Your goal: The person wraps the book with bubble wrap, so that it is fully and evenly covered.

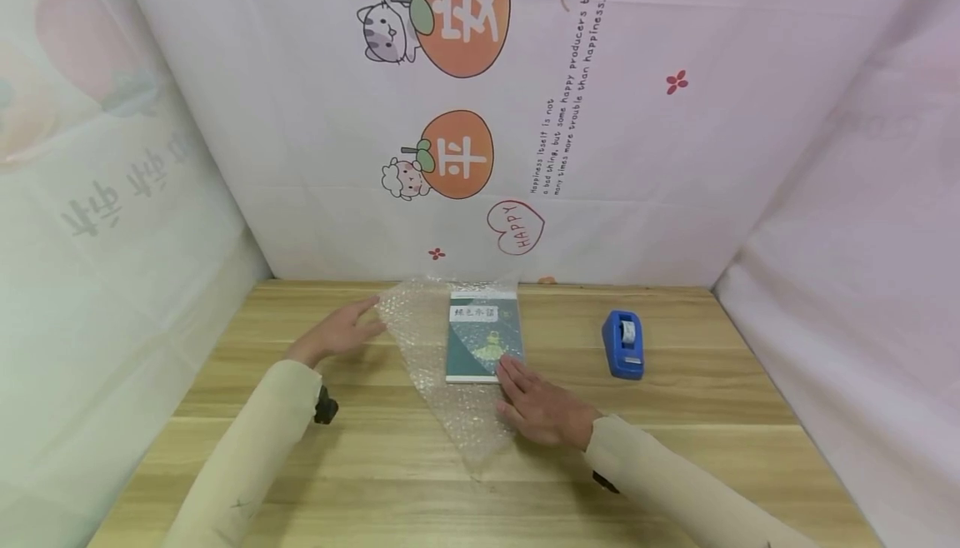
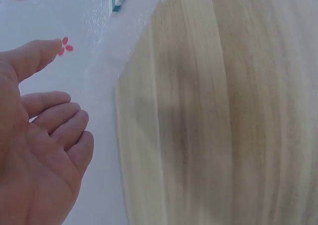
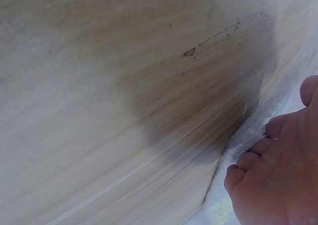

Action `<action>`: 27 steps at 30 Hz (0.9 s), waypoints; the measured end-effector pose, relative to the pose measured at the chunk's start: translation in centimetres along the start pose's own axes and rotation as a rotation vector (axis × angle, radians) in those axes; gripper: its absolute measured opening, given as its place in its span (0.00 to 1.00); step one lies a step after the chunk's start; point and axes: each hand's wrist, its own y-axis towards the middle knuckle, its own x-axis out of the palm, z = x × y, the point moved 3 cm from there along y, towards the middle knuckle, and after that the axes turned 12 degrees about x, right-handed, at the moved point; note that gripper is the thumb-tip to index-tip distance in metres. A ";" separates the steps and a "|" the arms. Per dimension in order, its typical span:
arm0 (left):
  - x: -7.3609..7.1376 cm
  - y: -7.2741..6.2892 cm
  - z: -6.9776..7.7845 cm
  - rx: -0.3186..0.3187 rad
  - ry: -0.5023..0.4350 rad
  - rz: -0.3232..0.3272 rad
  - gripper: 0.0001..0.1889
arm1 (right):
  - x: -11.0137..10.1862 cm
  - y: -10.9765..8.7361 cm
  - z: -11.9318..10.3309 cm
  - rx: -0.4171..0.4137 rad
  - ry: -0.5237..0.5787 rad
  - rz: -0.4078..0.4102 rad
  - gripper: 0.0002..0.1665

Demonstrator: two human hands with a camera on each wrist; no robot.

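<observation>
A green book (image 1: 486, 350) with a white title label lies on a sheet of clear bubble wrap (image 1: 423, 365). A fold of the wrap crosses the cover diagonally over its right part. My right hand (image 1: 546, 408) rests on the book's lower right corner and the folded wrap, fingers extended. In the right wrist view the fingers of this hand (image 3: 278, 170) lie along the wrapped edge. My left hand (image 1: 341, 333) is beside the wrap's upper left corner, fingertips right at its edge. The left wrist view shows that hand (image 2: 44, 135) with loosely bent fingers and nothing between them.
A blue tape dispenser (image 1: 624, 346) with a roll of tape stands to the right of the book on the wooden table (image 1: 375, 481). Behind the table hangs a white printed cloth (image 1: 622, 223), with more cloth on both sides.
</observation>
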 end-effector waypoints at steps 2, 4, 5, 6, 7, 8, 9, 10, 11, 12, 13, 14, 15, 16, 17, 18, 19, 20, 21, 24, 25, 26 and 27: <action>-0.1 -0.2 -0.5 -0.035 -0.017 0.014 0.44 | 0.0 0.0 0.0 -0.001 0.002 0.004 0.41; -0.1 -0.4 -0.7 -0.062 -0.047 0.025 0.46 | -0.1 -0.1 0.0 -0.002 0.004 0.007 0.41; -0.2 -0.4 -0.9 -0.076 -0.065 0.031 0.46 | -0.1 -0.1 0.0 -0.002 0.008 0.007 0.41; -0.1 -0.5 -1.0 -0.084 -0.083 0.037 0.47 | -0.1 -0.1 0.1 -0.001 0.011 0.008 0.41; -0.1 -0.5 -1.1 -0.094 -0.106 0.045 0.48 | 0.0 -0.1 0.1 -0.001 0.012 0.008 0.41; -0.1 -0.5 -1.1 -0.102 -0.130 0.054 0.48 | 0.0 -0.2 0.1 -0.001 0.012 0.008 0.41; -0.1 -0.6 -1.1 -0.110 -0.154 0.064 0.48 | -0.1 -0.2 0.1 -0.001 0.011 0.008 0.41; 0.0 -0.5 -1.1 -0.120 -0.189 0.073 0.47 | 0.0 -0.2 0.1 0.000 0.009 0.008 0.41; 0.1 -0.5 -1.2 -0.128 -0.223 0.082 0.48 | 0.0 -0.2 0.1 0.000 0.009 0.007 0.41; 0.2 -0.5 -1.3 -0.137 -0.262 0.091 0.48 | -0.1 -0.2 0.1 0.001 0.007 0.007 0.41; 0.3 -0.5 -1.4 -0.145 -0.303 0.099 0.47 | -0.1 -0.3 0.1 0.001 0.008 0.006 0.41; 0.4 -0.4 -1.5 -0.151 -0.349 0.108 0.47 | -0.1 -0.3 0.1 0.000 0.010 0.006 0.41; 0.5 -0.4 -1.7 -0.159 -0.393 0.116 0.46 | -0.1 -0.3 0.1 0.000 0.012 0.006 0.41; 0.7 -0.3 -1.8 -0.160 -0.435 0.121 0.45 | -0.1 -0.3 0.0 0.000 0.015 0.006 0.41; 0.9 -0.3 -1.9 -0.157 -0.472 0.128 0.44 | 0.0 -0.3 0.0 0.000 0.018 0.004 0.41; 1.0 -0.2 -2.0 -0.155 -0.513 0.137 0.42 | 0.0 -0.3 0.0 -0.002 0.020 0.005 0.41; 1.2 -0.2 -2.0 -0.151 -0.558 0.148 0.40 | 0.1 -0.3 0.0 -0.003 0.021 0.006 0.41; 1.3 -0.1 -2.1 -0.142 -0.599 0.155 0.39 | 0.2 -0.3 -0.1 -0.003 0.019 0.007 0.41; 1.5 0.0 -2.1 -0.131 -0.637 0.165 0.37 | 0.2 -0.3 -0.1 -0.002 0.018 0.008 0.41; 2.1 0.4 -2.4 -0.088 -0.788 0.188 0.34 | 0.4 -0.4 -0.1 -0.002 0.017 0.017 0.41; 2.3 0.6 -2.4 -0.076 -0.840 0.195 0.34 | 0.4 -0.4 -0.1 -0.002 0.016 0.020 0.41; 2.5 0.8 -2.5 -0.062 -0.883 0.198 0.33 | 0.4 -0.4 -0.1 -0.003 0.017 0.023 0.41; 2.7 1.0 -2.6 -0.055 -0.926 0.203 0.32 | 0.4 -0.4 -0.1 -0.003 0.019 0.026 0.41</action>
